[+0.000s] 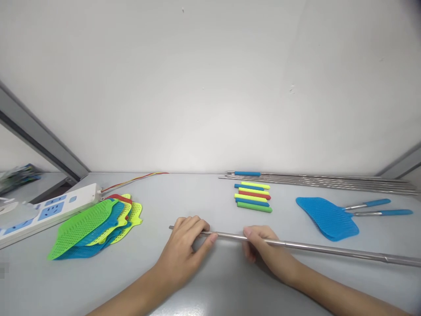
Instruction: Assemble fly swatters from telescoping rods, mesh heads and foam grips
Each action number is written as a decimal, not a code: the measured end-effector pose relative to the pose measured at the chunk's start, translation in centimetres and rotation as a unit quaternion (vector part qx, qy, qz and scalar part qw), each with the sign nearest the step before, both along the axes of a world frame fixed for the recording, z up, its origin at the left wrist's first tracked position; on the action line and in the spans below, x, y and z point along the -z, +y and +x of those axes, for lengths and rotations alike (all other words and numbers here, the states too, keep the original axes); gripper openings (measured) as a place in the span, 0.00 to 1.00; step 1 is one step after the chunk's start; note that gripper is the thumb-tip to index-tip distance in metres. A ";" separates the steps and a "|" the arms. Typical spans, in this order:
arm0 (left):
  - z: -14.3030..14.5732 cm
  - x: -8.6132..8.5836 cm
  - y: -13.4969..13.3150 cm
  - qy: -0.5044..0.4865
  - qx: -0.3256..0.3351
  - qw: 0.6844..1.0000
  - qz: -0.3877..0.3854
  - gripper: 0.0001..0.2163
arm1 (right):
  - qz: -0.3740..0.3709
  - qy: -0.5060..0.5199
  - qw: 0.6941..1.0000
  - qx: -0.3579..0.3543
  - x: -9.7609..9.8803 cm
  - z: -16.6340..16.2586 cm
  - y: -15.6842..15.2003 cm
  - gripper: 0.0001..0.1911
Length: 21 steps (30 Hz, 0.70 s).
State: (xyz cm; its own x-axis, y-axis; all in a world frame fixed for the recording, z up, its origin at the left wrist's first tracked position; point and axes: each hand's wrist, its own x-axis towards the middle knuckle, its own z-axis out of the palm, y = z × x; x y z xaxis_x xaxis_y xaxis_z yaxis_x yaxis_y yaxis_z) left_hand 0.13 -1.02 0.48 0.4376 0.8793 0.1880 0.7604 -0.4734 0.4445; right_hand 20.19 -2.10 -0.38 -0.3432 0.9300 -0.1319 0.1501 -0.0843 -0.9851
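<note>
A long telescopic metal rod (315, 248) runs across the front of the table, thin at the left and thicker toward the right, where it leaves the view. My left hand (182, 245) is closed around its thin end, and the tip pokes out beyond the fingers. Farther along, my right hand (263, 248) grips the same rod between thumb and curled fingers. Beyond my hands lie several coloured handle sleeves (253, 197) in yellow, blue, red and green. Two blue fly swatters (325, 217) with short metal stems and blue handles rest to the right.
Mesh fly swatter heads (85, 228) in several colours are piled at the left, beside a white power strip (72, 199). Along the back wall lie several metal rods (329, 181), one with a blue sleeve (247, 174). A grey frame post (39, 129) slants at the left.
</note>
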 end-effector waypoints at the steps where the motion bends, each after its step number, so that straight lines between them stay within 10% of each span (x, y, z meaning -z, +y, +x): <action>1: 0.0 0.0 0.0 -0.005 -0.002 1.000 0.000 0.07 | -0.003 0.012 1.000 0.013 0.0 0.1 0.0 0.23; 21: -1.4 -0.1 1.7 0.028 -0.028 0.993 0.108 0.04 | -0.015 0.139 0.974 0.175 1.0 0.6 0.4 0.24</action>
State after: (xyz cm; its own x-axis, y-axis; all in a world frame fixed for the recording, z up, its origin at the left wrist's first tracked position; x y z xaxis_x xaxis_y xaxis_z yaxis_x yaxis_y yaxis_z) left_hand -1.27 0.68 0.62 0.4050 0.8439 0.3519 0.8088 -0.5102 0.2926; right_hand 20.80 -1.71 -1.38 -0.0313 0.9937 -0.1072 -0.1663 -0.1109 -0.9798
